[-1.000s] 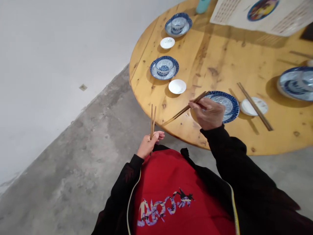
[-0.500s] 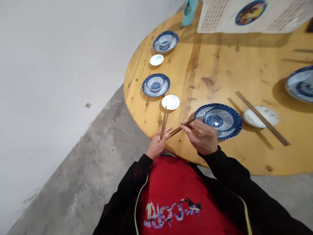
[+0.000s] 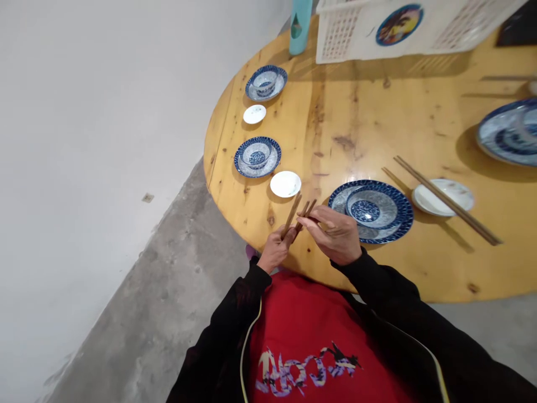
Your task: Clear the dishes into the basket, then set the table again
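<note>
At the near edge of a round wooden table (image 3: 369, 120), my left hand (image 3: 277, 251) is closed round brown wooden chopsticks (image 3: 292, 213) that point up and away toward a small white saucer (image 3: 285, 183). My right hand (image 3: 335, 232) pinches the upper part of more chopsticks (image 3: 307, 212) right beside them, so the sticks meet between my hands. Just right of my right hand stands a blue patterned plate (image 3: 398, 215) with a small blue bowl (image 3: 364, 206) on it.
Two more blue plate-and-bowl sets (image 3: 257, 155) (image 3: 265, 83) with a white saucer (image 3: 254, 113) line the table's left rim. A pair of chopsticks (image 3: 447, 200) rests across a white saucer (image 3: 444, 196) at right. A white basket (image 3: 403, 25) and teal bottle (image 3: 300, 25) stand at the back. Concrete floor (image 3: 159, 291) lies to the left.
My hands have come together: the right hand drew its chopsticks back from the plate toward the left hand, which rose to the table edge. The view shifted, showing more of the table's far side.
</note>
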`<state>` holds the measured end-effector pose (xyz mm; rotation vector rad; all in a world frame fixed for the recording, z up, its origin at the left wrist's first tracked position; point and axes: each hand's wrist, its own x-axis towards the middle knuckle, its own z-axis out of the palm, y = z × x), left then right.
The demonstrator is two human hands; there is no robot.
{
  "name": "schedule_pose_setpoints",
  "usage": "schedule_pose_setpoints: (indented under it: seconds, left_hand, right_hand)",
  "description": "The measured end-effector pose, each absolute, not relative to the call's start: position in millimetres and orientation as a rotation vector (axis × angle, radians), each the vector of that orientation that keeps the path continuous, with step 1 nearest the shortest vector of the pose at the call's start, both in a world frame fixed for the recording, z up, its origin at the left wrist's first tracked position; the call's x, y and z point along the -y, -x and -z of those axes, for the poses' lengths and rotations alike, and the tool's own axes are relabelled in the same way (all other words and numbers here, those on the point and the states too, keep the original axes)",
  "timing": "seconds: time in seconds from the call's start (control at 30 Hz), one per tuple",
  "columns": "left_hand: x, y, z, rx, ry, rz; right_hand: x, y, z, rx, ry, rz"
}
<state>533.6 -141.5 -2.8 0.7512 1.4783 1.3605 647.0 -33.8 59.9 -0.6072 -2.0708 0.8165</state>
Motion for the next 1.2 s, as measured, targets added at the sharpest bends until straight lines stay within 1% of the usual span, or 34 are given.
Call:
schedule_pose_setpoints:
  seconds: [0.2, 0.33, 0.5, 0.63, 0.73, 0.83, 0.9, 1.0, 1.1, 1.2]
  left_hand:
    - [134.5, -529.2, 3.1, -1.564, -0.778, -1.283]
    - [132.7, -525.7, 5.3, -1.651, -0.795, -1.272]
    - [131.3, -520.1, 17.0, -1.834, -0.850, -1.255]
    - [133.0, -514.0, 18.6, -2.083, -1.022, -1.023]
    - [133.9, -512.0, 12.7, -2.240, -1.189, -0.783]
    - [133.5, -513.2, 5.7, -2.296, -1.252, -0.612]
    - [133.3, -514.0, 1.4, -2.302, -1.264, -0.564]
    - [133.9, -513.5, -6.4, -2.273, -1.231, -0.605]
    - [135.3, -512.4, -16.2, -2.155, -1.144, -0.797]
    - [135.9, -514.5, -23.2, -1.928, -1.052, -1.016]
  right_hand:
    - [26.2, -644.4, -59.5, 2.037, 0.689, -0.870]
    - [21.7, -645.9, -55.3, 1.988, 0.829, -0.945]
    - [18.9, -647.0, -59.7, 1.874, 1.003, -0.946]
    - [22.2, -641.2, -71.5, 1.897, 0.984, -0.910]
    - [26.7, -631.6, -75.7, 1.925, 0.936, -0.994]
    - [28.8, -622.5, -74.0, 1.918, 0.915, -1.042]
    - [27.9, -619.4, -71.8, 1.900, 0.926, -1.072]
    - [23.4, -620.7, -69.4, 1.868, 0.969, -1.141]
    - [17.2, -626.6, -67.1, 1.847, 0.999, -1.221]
    - [12.0, -631.1, -64.2, 1.746, 1.007, -1.358]
